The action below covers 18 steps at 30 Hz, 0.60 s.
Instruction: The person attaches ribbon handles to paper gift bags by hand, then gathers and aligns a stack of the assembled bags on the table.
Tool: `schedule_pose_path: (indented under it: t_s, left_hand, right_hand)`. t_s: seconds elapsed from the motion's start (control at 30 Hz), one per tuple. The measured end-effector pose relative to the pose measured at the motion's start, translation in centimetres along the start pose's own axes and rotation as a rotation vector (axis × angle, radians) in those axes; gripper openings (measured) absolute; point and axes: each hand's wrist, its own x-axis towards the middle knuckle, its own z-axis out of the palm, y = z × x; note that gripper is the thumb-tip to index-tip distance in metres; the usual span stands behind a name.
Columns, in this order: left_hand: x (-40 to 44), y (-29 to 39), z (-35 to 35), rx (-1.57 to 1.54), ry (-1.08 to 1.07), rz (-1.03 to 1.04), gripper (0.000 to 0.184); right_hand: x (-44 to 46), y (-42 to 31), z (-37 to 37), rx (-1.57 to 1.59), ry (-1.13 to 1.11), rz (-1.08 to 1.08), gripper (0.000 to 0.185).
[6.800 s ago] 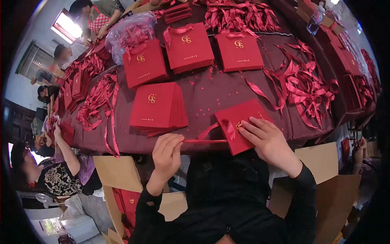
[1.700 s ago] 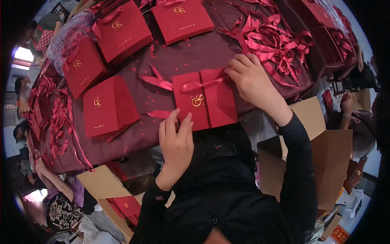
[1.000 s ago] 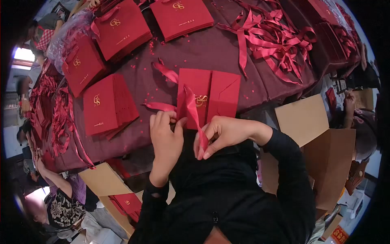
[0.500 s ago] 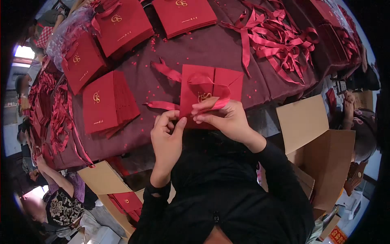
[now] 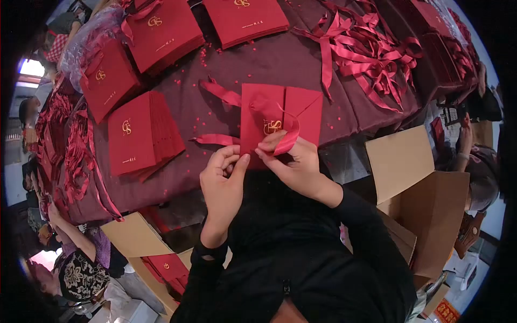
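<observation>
A flat red paper bag with a gold monogram lies in front of me, its fold lines showing on the right side. My left hand is closed at the bag's lower left edge, thumb and fingers pinching there. My right hand is over the lower middle of the bag, with thumb and fingertips pinched together. A red satin ribbon curves down from the bag's face into the right hand's grip; its pinched tip is hidden. Two ribbon tails stick out beyond the bag's left edge.
Stacks of red bags stand at left and along the back of the dark cloth-covered table. Loose ribbons pile up at back right. Open cardboard boxes flank me. Small red dots litter the cloth. Other people work on both sides.
My right hand has shifted slightly down and left, and its fingers have drawn closer to the left thumb. The ribbon now loops over the right fingers. The left hand has barely moved.
</observation>
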Motion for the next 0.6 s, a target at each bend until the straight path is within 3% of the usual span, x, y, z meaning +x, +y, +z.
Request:
schedule_pose_path:
  t_s: [0.27,0.43,0.6]
  left_hand:
    - [0.0,-0.3,0.3,-0.079,0.006,0.020,0.019]
    - [-0.1,-0.5,0.5,-0.110,0.000,0.024,0.017]
    - [-0.1,-1.0,0.7,-0.178,-0.016,-0.003,0.017]
  right_hand:
    - [0.0,0.4,0.6,-0.003,-0.012,-0.078,0.019]
    - [-0.5,0.2,0.9,-0.225,-0.039,-0.252,0.027]
    - [-0.5,-0.4,1.4,-0.281,0.041,-0.256,0.024]
